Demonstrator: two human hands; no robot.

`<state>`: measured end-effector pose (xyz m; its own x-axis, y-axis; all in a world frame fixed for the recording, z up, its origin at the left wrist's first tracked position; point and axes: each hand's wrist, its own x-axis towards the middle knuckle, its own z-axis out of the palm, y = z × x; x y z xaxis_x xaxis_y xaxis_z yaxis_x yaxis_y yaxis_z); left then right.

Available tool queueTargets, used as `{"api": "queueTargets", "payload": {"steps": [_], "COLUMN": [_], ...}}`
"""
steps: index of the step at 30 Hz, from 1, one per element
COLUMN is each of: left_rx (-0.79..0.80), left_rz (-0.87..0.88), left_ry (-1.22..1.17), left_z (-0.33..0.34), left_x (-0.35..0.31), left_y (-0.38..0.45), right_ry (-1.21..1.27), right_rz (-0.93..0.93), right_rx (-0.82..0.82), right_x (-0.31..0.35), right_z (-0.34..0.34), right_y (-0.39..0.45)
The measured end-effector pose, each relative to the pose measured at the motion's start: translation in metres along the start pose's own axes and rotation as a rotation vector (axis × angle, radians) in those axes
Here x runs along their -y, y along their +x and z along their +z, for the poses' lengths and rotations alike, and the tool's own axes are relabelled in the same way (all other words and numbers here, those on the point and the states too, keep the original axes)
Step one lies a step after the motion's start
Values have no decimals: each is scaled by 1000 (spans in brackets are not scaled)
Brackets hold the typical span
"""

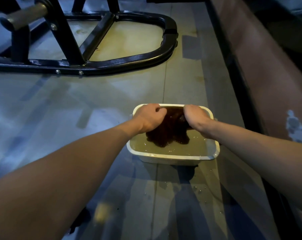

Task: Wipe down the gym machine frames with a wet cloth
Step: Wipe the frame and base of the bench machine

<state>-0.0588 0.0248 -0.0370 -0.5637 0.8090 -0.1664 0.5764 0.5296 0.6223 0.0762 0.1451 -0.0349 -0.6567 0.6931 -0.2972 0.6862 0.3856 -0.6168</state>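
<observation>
Your left hand [149, 118] and right hand [194, 116] — fingers curled, gripping dark cloth [169, 132] half sunk in basin [172, 157] of murky water. Lift cloth clear, twist hard — drip inside basin, not floor. Beyond: black machine frame [129, 62], unwiped. No readable labels.

A pale plastic tub [172, 157] sits on the grey floor [77, 101], filled with murky water [195, 144]. Droplets [198, 189] speckle the floor just near of it. Along the right runs a long reddish-brown wall [268, 75], its paint chipped in a pale patch [294, 127].
</observation>
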Motion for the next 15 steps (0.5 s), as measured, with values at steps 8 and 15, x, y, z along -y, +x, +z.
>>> {"api": "queueTargets", "payload": {"steps": [8, 15], "left_rx": [85, 413], "left_rz": [92, 89], "left_ry": [336, 665], "left_z": [-7, 13], "left_x": [15, 29], "left_y": [-3, -6], "right_ry": [-34, -509], "right_rz": [-157, -284], "right_rx": [13, 243], "right_x": [-9, -33], "right_z": [8, 15], "right_y": [2, -2]}}
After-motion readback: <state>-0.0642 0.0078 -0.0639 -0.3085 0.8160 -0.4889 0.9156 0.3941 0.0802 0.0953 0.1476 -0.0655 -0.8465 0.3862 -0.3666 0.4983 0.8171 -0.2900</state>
